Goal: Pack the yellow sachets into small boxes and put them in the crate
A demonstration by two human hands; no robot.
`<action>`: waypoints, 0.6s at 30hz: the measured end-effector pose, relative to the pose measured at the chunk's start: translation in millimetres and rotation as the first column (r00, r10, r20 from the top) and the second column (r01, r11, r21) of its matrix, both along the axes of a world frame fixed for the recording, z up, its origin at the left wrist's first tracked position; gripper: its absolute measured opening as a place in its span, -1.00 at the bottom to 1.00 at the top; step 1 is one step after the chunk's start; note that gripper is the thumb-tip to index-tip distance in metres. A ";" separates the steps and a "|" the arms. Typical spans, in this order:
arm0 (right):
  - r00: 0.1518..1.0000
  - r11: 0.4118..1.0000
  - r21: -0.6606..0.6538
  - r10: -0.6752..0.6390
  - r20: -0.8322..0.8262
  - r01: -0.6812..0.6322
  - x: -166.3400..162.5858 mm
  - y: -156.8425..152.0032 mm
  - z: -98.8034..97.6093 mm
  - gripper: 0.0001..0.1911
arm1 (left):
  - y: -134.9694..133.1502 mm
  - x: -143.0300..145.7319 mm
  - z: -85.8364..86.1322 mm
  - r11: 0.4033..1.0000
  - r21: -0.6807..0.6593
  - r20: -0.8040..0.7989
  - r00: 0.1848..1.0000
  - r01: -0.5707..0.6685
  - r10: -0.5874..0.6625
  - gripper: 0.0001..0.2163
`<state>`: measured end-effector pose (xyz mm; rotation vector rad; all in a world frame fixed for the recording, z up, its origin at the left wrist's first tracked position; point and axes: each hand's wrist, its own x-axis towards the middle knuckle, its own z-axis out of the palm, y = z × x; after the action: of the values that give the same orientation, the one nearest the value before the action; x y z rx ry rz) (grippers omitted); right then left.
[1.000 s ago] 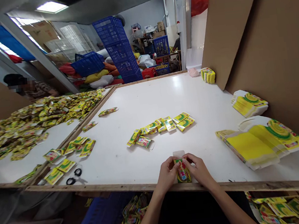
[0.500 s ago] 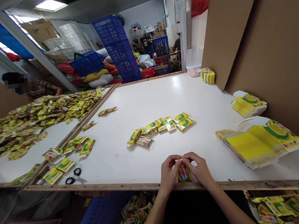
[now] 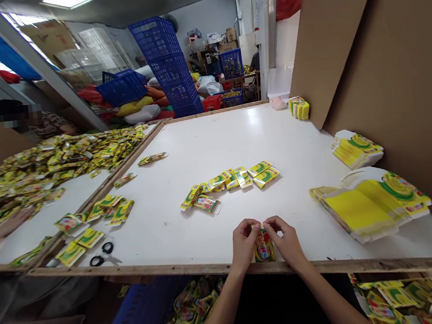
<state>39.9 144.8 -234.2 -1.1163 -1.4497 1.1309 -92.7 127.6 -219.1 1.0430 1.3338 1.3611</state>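
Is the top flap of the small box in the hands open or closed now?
Cannot tell. Both hands, left hand and right hand, pinch the top of the small box, and the fingertips cover the flap.

No text, brand, number or sign can be read anywhere in the view. The small yellow packet [image 3: 263, 245] held at the near edge of the bench [image 3: 206, 147] carries a red and green print, but its lettering is too small and blurred to make out. The flat yellow cartons [image 3: 372, 204] stacked to the right show only a green spiral design, with no legible words. The loose packets [image 3: 229, 181] lying mid-bench and the heap of packets [image 3: 45, 166] on the neighbouring surface bear printing that cannot be read either. The blue crates [image 3: 161, 59] and the cardboard sheets [image 3: 384, 59] show no readable marks.
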 end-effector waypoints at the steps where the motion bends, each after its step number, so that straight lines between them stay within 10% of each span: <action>1: 1.000 1.000 0.009 0.017 0.000 -0.017 1.3 -0.8 -0.2 -0.68 | -1.6 -1.1 -0.4 1.000 0.002 -0.001 1.000 0.018 -0.018 -0.81; 9: 0.995 0.994 0.039 0.102 0.007 -0.103 10.9 -9.6 -4.5 -0.71 | -20.8 -11.1 0.9 0.996 -0.011 -0.050 0.995 0.088 -0.088 -0.80; 13: 0.999 0.999 -0.040 0.019 0.028 -0.018 14.4 -14.1 -8.3 -0.62 | -50.4 -57.4 34.4 0.999 -0.042 -0.242 0.970 -0.023 0.012 -0.77; 18: 0.992 0.986 -0.134 0.106 0.066 -0.097 13.6 -13.6 -10.4 -0.63 | -82.3 -135.6 80.0 0.954 -0.278 -0.547 0.798 0.113 -0.254 -0.77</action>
<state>53.5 131.3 -244.6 -1.1964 -1.5218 1.2833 -228.3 45.3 -139.1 1.4478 1.7269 0.7267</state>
